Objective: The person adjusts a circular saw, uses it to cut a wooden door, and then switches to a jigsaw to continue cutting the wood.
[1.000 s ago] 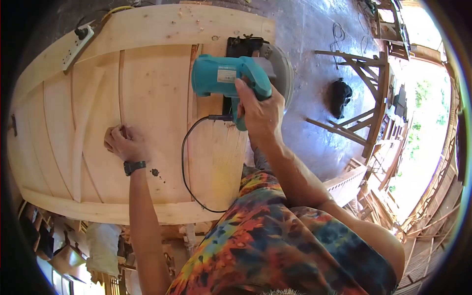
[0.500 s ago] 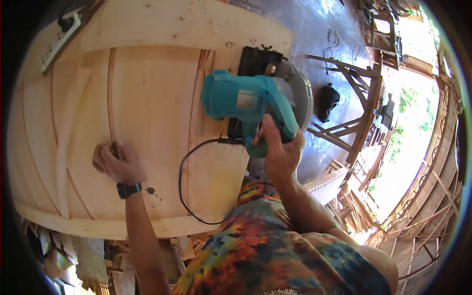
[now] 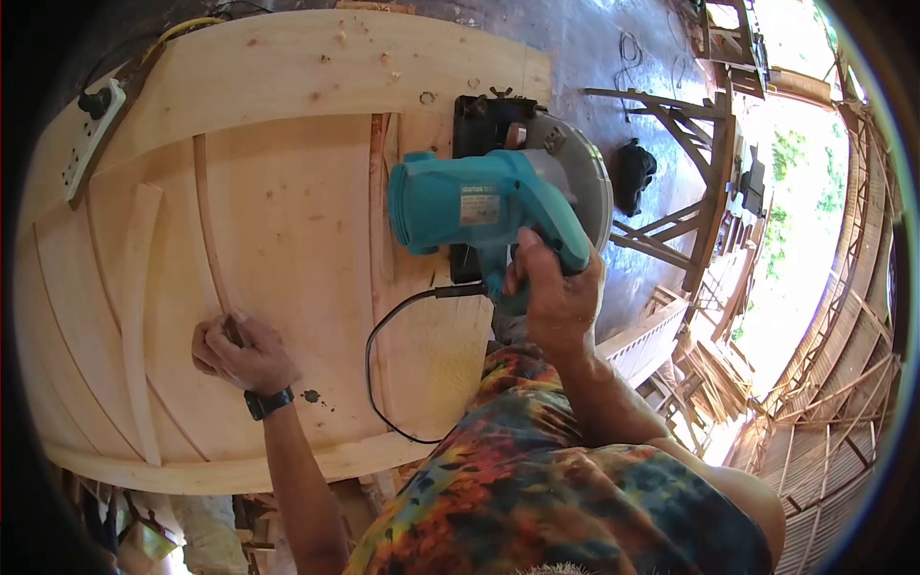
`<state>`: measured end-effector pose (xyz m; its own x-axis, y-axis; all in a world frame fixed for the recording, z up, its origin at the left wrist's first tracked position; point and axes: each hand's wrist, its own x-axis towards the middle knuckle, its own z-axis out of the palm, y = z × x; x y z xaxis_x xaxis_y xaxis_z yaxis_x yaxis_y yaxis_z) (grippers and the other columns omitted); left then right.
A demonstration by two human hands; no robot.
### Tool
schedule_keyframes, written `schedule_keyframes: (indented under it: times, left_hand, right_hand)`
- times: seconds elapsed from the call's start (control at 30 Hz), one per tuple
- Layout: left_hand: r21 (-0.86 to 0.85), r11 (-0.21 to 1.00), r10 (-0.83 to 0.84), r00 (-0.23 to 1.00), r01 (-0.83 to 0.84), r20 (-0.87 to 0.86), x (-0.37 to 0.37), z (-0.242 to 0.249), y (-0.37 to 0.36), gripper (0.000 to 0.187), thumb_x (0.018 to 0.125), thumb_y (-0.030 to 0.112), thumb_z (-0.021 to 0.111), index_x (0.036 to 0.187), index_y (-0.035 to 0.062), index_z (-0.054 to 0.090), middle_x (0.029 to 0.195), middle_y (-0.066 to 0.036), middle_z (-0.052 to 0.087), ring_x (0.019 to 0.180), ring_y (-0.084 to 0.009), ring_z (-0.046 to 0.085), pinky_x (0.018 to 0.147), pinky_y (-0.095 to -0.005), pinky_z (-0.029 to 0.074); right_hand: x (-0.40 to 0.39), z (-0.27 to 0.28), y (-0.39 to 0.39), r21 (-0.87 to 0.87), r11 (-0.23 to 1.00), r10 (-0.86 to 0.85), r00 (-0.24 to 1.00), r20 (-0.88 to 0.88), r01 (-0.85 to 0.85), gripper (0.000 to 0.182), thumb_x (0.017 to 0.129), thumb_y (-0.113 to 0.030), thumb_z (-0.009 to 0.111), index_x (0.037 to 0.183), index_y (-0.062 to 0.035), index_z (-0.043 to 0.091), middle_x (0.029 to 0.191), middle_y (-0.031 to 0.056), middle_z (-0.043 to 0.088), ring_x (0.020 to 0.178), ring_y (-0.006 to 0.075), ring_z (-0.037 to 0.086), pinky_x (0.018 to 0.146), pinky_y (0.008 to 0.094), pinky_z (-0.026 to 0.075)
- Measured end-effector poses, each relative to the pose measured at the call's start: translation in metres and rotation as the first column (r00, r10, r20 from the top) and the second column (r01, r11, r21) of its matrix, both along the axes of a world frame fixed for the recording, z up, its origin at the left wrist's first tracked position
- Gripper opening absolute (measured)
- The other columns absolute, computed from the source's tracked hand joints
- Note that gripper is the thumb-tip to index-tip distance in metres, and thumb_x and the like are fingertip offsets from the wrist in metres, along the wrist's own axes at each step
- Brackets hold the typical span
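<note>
A teal circular saw (image 3: 450, 203) sits at the right end of a pale wooden panel (image 3: 287, 240), its black base on the wood and its round guard past the panel's edge. My right hand (image 3: 561, 297) is wrapped round the saw's rear handle. From the handle a black cord (image 3: 371, 355) loops down over the panel. At the left, my left hand (image 3: 244, 350), with a dark watch on the wrist, rests on the panel, its fingers closed round the lower end of a thin wooden strip (image 3: 206, 216).
A power strip (image 3: 94, 144) lies at the upper left. A loose curved wood piece (image 3: 139, 316) rests on the panel. Beyond the panel are wooden trestles (image 3: 704, 192), a black object (image 3: 634, 177) on the floor and stacked wood scraps (image 3: 714, 383) at the right.
The view has shifted slightly, so the panel and my left hand appear lower. My right hand still grips the saw, which stays at about the same part of the panel.
</note>
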<state>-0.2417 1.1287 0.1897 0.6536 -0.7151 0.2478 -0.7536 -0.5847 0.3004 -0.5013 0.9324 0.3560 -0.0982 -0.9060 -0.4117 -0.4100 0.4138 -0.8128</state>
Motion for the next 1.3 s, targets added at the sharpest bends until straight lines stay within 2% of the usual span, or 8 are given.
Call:
schedule_keyframes:
  times: [0.47, 0.53, 0.97, 1.03, 1.17, 1.23, 1.27, 1.3]
  left_hand:
    - [0.006, 1.000, 0.025, 0.999, -0.025, -0.035, -0.003, 0.007, -0.008, 0.016, 0.094, 0.014, 0.066, 0.103, 0.0009, 0.061, 0.112, -0.017, 0.057, 0.108, -0.0378, 0.048, 0.089, -0.0524, 0.041]
    - [0.012, 1.000, 0.024, 0.999, -0.024, -0.036, -0.002, 0.006, -0.007, 0.016, 0.095, 0.014, 0.066, 0.103, 0.0010, 0.061, 0.112, -0.017, 0.057, 0.108, -0.0378, 0.047, 0.088, -0.0520, 0.041]
    - [0.020, 1.000, 0.023, 0.999, -0.022, -0.037, -0.001, 0.003, -0.003, 0.019, 0.094, 0.016, 0.068, 0.101, 0.0002, 0.060, 0.110, -0.018, 0.058, 0.105, -0.0369, 0.048, 0.086, -0.0507, 0.041]
    - [0.026, 1.000, 0.016, 0.999, -0.015, -0.030, 0.000, 0.004, -0.004, 0.019, 0.094, 0.016, 0.068, 0.101, 0.0002, 0.060, 0.110, -0.018, 0.058, 0.105, -0.0369, 0.048, 0.086, -0.0507, 0.042]
    - [0.023, 0.998, 0.052, 0.997, -0.051, -0.056, -0.002, 0.000, -0.001, 0.018, 0.093, 0.014, 0.067, 0.102, 0.0001, 0.060, 0.112, -0.019, 0.057, 0.106, -0.0371, 0.048, 0.086, -0.0507, 0.042]
    - [0.034, 0.998, 0.056, 0.997, -0.054, -0.054, -0.002, 0.001, -0.001, 0.020, 0.095, 0.017, 0.067, 0.101, -0.0010, 0.060, 0.113, -0.019, 0.057, 0.108, -0.0370, 0.047, 0.086, -0.0504, 0.043]
    - [0.047, 0.997, 0.061, 0.997, -0.059, -0.056, -0.002, 0.003, -0.002, 0.023, 0.097, 0.020, 0.066, 0.101, -0.0020, 0.061, 0.114, -0.019, 0.056, 0.110, -0.0369, 0.046, 0.085, -0.0501, 0.044]
    - [0.044, 0.997, 0.060, 0.997, -0.057, -0.053, -0.002, 0.003, -0.002, 0.023, 0.097, 0.020, 0.066, 0.101, -0.0020, 0.061, 0.114, -0.019, 0.056, 0.110, -0.0369, 0.046, 0.085, -0.0501, 0.044]
  right_hand:
    - [0.001, -0.008, -0.004, 0.036, 0.999, 0.022, 0.997, 0.067, -0.025, 0.007, 0.096, -0.005, 0.062, 0.097, 0.0019, 0.061, 0.071, 0.0035, 0.060, 0.058, 0.0086, 0.056, 0.052, 0.0265, 0.045]
    - [0.003, -0.009, -0.004, 0.030, 0.999, -0.017, 0.990, 0.138, 0.013, 0.007, 0.096, -0.005, 0.061, 0.097, 0.0016, 0.060, 0.071, 0.0033, 0.060, 0.058, 0.0083, 0.056, 0.052, 0.0265, 0.045]
    - [0.002, -0.008, -0.015, 0.021, 0.999, 0.035, 0.990, 0.138, -0.038, 0.009, 0.098, -0.007, 0.062, 0.099, 0.0013, 0.059, 0.075, 0.0036, 0.060, 0.060, 0.0083, 0.057, 0.053, 0.0258, 0.045]
    - [0.002, -0.009, -0.016, 0.019, 0.996, 0.086, 0.989, 0.124, -0.089, 0.017, 0.100, -0.006, 0.058, 0.114, 0.0031, 0.061, 0.074, 0.0043, 0.057, 0.058, 0.0124, 0.056, 0.056, 0.0297, 0.050]
    - [0.001, -0.010, -0.020, 0.026, 0.995, 0.093, 0.987, 0.127, -0.097, 0.018, 0.100, -0.005, 0.057, 0.116, 0.0036, 0.060, 0.074, 0.0043, 0.057, 0.059, 0.0122, 0.056, 0.056, 0.0294, 0.049]
    - [0.001, -0.011, -0.022, 0.031, 0.998, 0.047, 0.980, 0.194, -0.054, 0.010, 0.097, -0.005, 0.064, 0.103, 0.0015, 0.059, 0.078, 0.0034, 0.060, 0.061, 0.0080, 0.057, 0.053, 0.0255, 0.046]
    - [-0.001, -0.012, -0.022, 0.029, 0.998, 0.044, 0.979, 0.197, -0.051, 0.010, 0.097, -0.005, 0.064, 0.103, 0.0015, 0.059, 0.078, 0.0034, 0.060, 0.061, 0.0080, 0.057, 0.053, 0.0255, 0.046]
    - [-0.003, -0.012, -0.022, 0.029, 0.996, 0.083, 0.982, 0.171, -0.090, 0.016, 0.098, -0.005, 0.060, 0.112, 0.0029, 0.059, 0.077, 0.0040, 0.059, 0.061, 0.0099, 0.057, 0.055, 0.0272, 0.047]
